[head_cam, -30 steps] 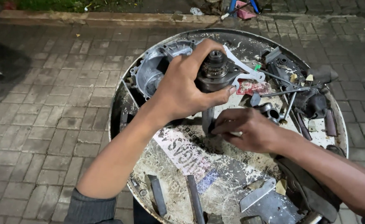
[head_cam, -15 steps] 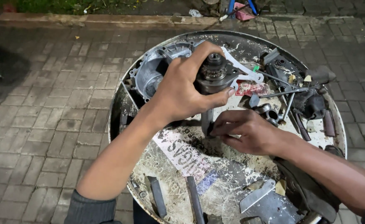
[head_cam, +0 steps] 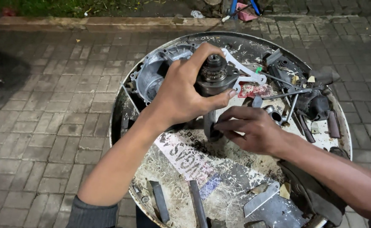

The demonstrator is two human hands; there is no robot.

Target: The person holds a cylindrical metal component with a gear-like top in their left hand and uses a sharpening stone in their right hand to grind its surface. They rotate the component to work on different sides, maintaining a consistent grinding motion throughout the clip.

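Both hands [head_cam: 219, 109] grip gear shaft [head_cam: 213, 82] mid-tray [head_cam: 122, 126], w/ tools [head_cam: 287, 95] crowding right.

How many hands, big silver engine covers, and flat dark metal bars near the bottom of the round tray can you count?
Hands: 2, the left hand and right hand, both on the dark geared shaft part.
Silver engine covers: 1.
Flat dark bars: 2, one beside the other, on the round tray.
Total: 5.
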